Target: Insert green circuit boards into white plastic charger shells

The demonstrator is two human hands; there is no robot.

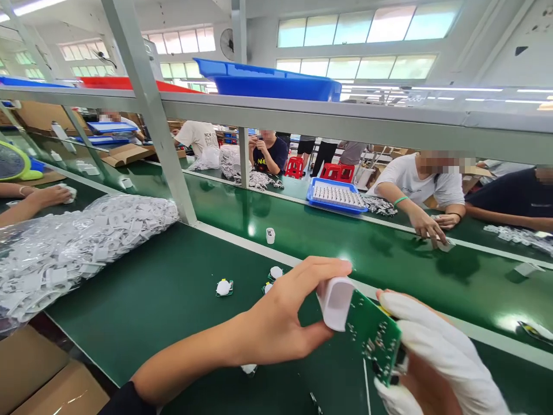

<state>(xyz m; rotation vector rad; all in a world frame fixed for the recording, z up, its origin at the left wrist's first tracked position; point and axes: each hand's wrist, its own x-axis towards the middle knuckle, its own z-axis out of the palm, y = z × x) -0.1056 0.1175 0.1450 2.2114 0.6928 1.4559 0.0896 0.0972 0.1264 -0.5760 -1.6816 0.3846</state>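
Pinching white casing (338, 304) between left fingers (317, 271), green board (372, 327) between right fingers (432, 340).

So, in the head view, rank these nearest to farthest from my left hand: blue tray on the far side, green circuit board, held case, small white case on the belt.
1. Held case: in the left hand's fingers.
2. Green circuit board: just right, in the right hand.
3. Small white case: ahead, on the belt.
4. Blue tray: across the belt.

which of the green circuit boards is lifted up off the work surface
The circuit board in your right hand, one end at the white housing in your left hand; the boards with white discs lie down.
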